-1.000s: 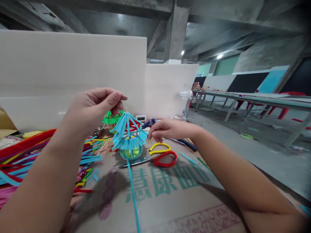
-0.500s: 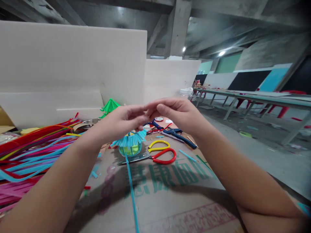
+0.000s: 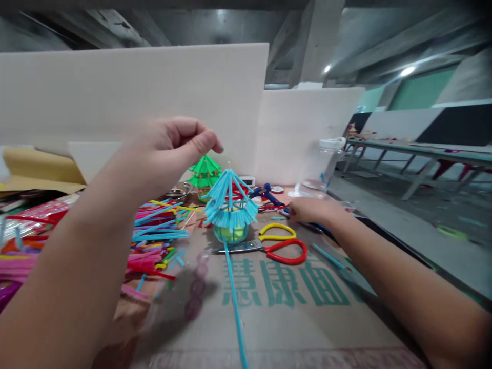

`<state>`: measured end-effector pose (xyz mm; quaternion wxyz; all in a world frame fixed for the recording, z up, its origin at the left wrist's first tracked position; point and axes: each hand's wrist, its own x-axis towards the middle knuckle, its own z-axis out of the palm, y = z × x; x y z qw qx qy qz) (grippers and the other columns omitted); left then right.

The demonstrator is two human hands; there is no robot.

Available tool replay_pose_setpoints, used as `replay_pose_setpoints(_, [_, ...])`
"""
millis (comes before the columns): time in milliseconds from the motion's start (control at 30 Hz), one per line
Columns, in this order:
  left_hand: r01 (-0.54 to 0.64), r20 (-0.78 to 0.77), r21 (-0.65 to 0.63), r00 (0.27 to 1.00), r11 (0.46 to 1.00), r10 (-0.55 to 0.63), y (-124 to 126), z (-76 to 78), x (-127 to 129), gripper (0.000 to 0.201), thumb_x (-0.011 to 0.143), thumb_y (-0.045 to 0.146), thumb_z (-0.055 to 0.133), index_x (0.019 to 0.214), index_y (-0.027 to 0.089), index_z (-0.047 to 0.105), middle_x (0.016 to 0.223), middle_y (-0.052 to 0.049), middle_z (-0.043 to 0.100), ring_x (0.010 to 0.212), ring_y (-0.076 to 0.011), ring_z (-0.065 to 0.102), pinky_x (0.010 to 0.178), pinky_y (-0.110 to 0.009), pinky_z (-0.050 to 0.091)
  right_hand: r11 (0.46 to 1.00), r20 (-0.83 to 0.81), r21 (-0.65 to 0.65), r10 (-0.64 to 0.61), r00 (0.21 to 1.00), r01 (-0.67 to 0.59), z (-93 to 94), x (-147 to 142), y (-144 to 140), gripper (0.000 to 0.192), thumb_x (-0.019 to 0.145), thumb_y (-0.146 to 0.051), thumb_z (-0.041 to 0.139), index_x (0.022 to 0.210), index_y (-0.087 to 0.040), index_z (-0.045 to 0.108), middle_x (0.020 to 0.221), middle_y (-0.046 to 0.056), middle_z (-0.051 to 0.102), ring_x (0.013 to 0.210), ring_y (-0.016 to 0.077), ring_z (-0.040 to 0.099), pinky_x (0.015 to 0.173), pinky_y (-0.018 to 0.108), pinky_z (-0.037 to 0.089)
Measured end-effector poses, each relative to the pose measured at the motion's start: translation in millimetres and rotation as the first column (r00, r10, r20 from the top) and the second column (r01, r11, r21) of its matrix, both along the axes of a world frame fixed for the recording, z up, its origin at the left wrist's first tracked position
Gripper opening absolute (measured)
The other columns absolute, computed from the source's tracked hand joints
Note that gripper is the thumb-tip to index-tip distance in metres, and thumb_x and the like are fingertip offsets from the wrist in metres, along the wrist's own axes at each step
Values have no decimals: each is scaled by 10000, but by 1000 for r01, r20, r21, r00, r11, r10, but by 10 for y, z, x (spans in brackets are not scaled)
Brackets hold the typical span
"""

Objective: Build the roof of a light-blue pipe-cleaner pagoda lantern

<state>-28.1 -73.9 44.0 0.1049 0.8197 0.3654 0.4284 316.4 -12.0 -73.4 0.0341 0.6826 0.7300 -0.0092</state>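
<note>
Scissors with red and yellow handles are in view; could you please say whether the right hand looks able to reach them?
Likely yes: the right hand is close by, and the scissors have uncovered handles; the blue strip seems to cross only the blades.

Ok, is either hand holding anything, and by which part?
The left hand is pinched closed with nothing visible in it. The right hand is at the blue-handled tool; whether it grips it can't be told.

A white-lidded clear jar (image 3: 325, 165) stands before white panels (image 3: 295, 125).
</note>
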Motion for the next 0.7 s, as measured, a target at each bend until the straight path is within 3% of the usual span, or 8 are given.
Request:
replay_pose_setpoints(100, [-33,-14,-8,999,999,33,-25,-60,-104,324,921,479,529,940,211,711,568,24,412,490,-91,312,506,-248,227,1000,-5,22,-21,1000,21,-108,-80,-18,81,696,-144,681,622,-123,707,694,161,681,604,227,617,569,328,353])
replay_pose_setpoints(200, [-59,-2,-8,998,998,59,47,-133,-219,310,900,470,539,908,218,720,566,15,452,504,-111,376,515,-254,264,999,-41,46,-20,999,22,-30,-104,-75,182,732,-136,667,550,-148,664,629,143,651,550,188,576,547,335,332])
replay_pose_setpoints(333, [-79,2,-7,997,997,79,165,-161,-325,340,894,478,524,924,205,723,588,6,497,548,-130,463,531,-249,300,991,-94,103,-71,993,81,363,-60,-129,108,734,-136,710,635,-161,679,516,87,612,418,132,489,488,329,313])
replay_pose_setpoints(433, [-98,14,11,995,995,98,176,-131,-361,359,916,474,509,971,187,717,597,17,478,574,-118,485,566,-234,329,950,-124,289,-84,989,117,819,-214,-238,154,841,-224,660,955,-131,704,722,110,704,494,120,536,540,336,360])
replay_pose_setpoints(500, [-102,0,10,995,995,102,143,-102,-379,384,940,476,490,1023,163,697,585,30,422,572,-96,466,581,-219,336,890,-115,452,-9,993,61,1089,-537,-367,288,913,-325,585,1131,-158,670,852,77,716,615,104,567,623,339,373])
replay_pose_setpoints(567, [-94,-2,14,996,995,94,95,-73,-401,411,956,488,476,1057,144,677,579,37,380,562,-81,439,579,-212,332,763,61,613,212,975,-205,1241,-1031,-497,247,918,-330,596,1092,-196,710,846,45,705,725,132,602,652,335,365])
replay_pose_setpoints(633, [-98,22,28,995,995,97,51,-48,-430,418,958,495,480,1064,140,675,580,34,376,560,-84,434,578,-218,330,767,206,522,312,927,-374,1235,-1605,-565,163,891,-252,637,1010,-204,737,795,53,693,776,203,649,656,326,397])
replay_pose_setpoints(700, [-114,49,35,992,993,112,23,-29,-466,412,952,497,490,1059,148,683,577,27,383,559,-94,436,577,-228,328,849,281,248,398,873,-467,1092,-2134,-534,59,808,-129,690,808,-147,745,736,99,693,803,289,681,688,372,460])
